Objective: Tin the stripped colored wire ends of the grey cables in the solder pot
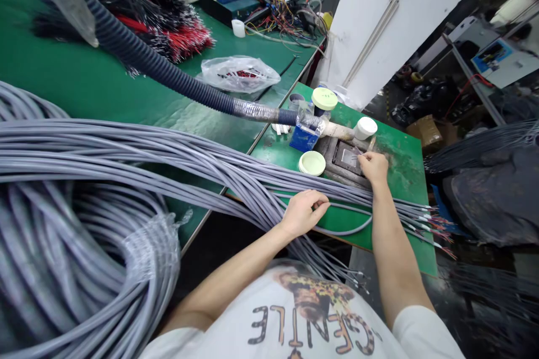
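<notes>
Nearest us spreads our white T-shirt printed with large dark letters (314,328). At near left sits a thick coil of grey cable bound with clear plastic film (149,249), and above it a long bundle of smooth grey cables (189,148) runs rightward across both green tables. Beyond, a ribbed dark-blue hose (168,76) slants in from far left. Our left hand (305,210) lies over the bundle, thumb and forefinger close together at a single looped grey cable (356,230); we cannot tell whether they grip it. Just past it stands a shallow pale-green round dish (312,163). Farther right, our right hand (373,167) has its fingertips together, pinching thin wires (357,151) above a dark rectangular pot with a silvery surface (337,158). At far right, the bundle's frayed, many-coloured wire ends (442,230) fan out.
</notes>
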The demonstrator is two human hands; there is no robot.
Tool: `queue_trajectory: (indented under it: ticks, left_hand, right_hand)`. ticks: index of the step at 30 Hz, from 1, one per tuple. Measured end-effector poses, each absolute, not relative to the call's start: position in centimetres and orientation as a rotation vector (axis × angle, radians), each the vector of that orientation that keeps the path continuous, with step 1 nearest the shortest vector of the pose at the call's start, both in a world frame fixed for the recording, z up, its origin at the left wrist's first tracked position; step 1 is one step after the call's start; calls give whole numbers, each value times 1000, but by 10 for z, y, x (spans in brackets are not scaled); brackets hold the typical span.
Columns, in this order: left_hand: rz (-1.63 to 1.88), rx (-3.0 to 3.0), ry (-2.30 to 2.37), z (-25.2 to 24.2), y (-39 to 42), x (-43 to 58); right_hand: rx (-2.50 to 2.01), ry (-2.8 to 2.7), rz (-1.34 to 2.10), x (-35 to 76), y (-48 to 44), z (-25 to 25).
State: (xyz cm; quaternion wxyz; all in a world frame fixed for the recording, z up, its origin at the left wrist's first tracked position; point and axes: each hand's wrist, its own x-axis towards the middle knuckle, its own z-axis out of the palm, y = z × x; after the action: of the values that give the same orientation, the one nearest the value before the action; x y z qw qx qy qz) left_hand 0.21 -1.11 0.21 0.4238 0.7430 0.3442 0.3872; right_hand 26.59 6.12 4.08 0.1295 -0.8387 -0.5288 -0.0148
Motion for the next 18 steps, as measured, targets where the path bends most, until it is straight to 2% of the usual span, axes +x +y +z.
queue_trajectory:
  ticks: [6,11,18]
  left_hand:
    - [981,1725,845,1,-11,2]
    - [957,1025,714,10,-9,15]
    - [875,351,352,48,-18,44]
  right_hand:
    - [-1894,-1473,182,225,12,83]
    - [-1699,-1412,359,180,-30,108]
    - [-1601,-1436,460,157,-50,110]
